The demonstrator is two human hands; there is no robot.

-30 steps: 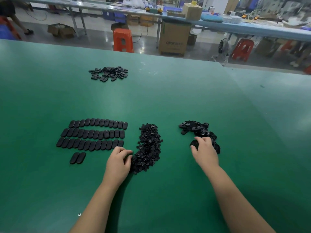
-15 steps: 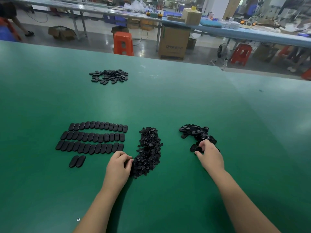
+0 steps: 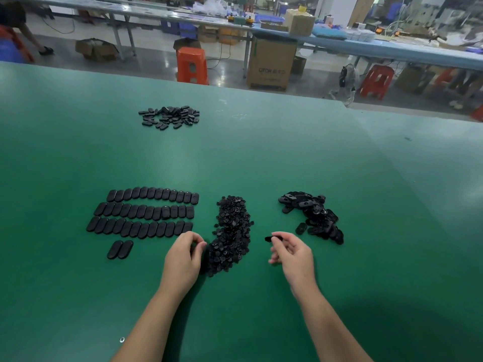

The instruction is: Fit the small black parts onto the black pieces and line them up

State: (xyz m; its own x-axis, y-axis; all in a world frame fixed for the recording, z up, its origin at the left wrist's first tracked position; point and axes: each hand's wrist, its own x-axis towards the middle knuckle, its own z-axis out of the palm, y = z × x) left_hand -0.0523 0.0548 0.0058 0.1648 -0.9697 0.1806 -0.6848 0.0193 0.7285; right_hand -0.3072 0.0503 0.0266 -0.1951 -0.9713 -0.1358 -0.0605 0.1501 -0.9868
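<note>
Fingers [image 3: 275, 237] of my right hand [image 3: 294, 254] pinch one black piece [image 3: 271, 238] by its edge, lifted off the desk [image 3: 261, 158] just right of the heap of small black parts [image 3: 231, 232]. The other fingers of that hand curl loosely under the palm. On the heap's other side, my left hand [image 3: 184, 259] rests with its thumb and forefinger brought together at the heap's lower left edge; whether a small part sits between them I cannot tell, since the tips blend into the dark parts.

Right of the heap, beyond my right hand, lies the loose pile of black pieces [image 3: 312, 216], tumbled over one another, with one piece [image 3: 301, 228] lying alone at the side nearest the heap.

Left of the heap, the finished pieces stand in three neat rows [image 3: 146, 212], each oval touching the next. Below those rows, a pair of ovals [image 3: 120, 249] begins a fourth row, side by side.

Far beyond the heap, toward the desk's back edge, a second scatter of black ovals [image 3: 170, 117] lies spread out. Past the desk's edge stand an orange stool [image 3: 192, 64] and a cardboard box [image 3: 271, 64] on the floor.
</note>
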